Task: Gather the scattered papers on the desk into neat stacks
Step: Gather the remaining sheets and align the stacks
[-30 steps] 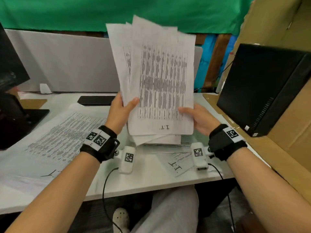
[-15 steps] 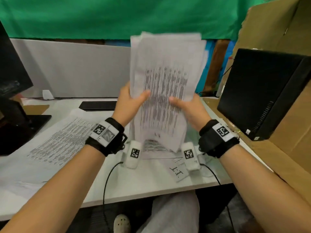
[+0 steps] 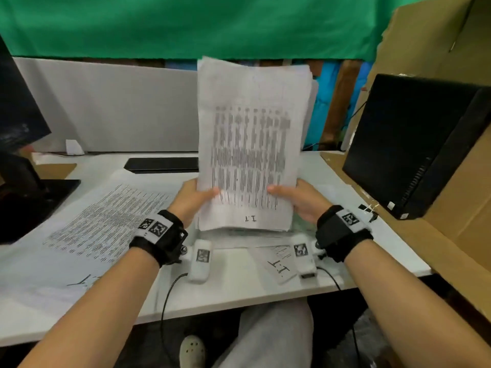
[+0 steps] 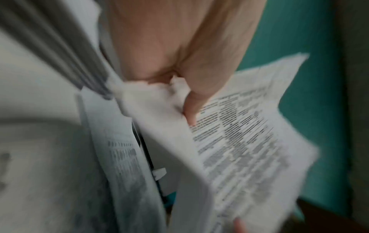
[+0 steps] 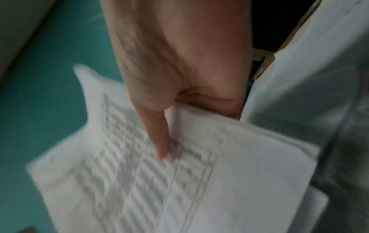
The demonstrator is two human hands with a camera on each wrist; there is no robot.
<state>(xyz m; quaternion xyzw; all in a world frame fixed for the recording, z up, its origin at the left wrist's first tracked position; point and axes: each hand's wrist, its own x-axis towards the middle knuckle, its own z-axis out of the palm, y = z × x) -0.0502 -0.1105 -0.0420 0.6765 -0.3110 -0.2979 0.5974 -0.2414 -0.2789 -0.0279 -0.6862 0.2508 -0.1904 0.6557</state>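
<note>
I hold a bundle of printed sheets (image 3: 249,144) upright, its bottom edge down at the white desk (image 3: 233,285). My left hand (image 3: 195,197) grips its left side, thumb across the front page. My right hand (image 3: 295,196) grips its right side the same way. The left wrist view shows my left hand's thumb (image 4: 191,110) pressed on the bundle (image 4: 239,141), and the right wrist view shows my right hand's thumb (image 5: 161,141) on the bundle's front page (image 5: 139,181). More printed sheets (image 3: 106,219) lie flat at the left. One loose sheet (image 3: 279,264) lies under my right wrist.
A black computer case (image 3: 414,144) stands at the right against cardboard (image 3: 451,235). A monitor base (image 3: 34,197) sits at the left edge. A flat black device (image 3: 162,164) lies at the back, before a grey partition (image 3: 106,107).
The fanned, uneven sheets have been drawn together into one squared bundle. Both hands slid lower on it and brought its bottom edge down to the desk.
</note>
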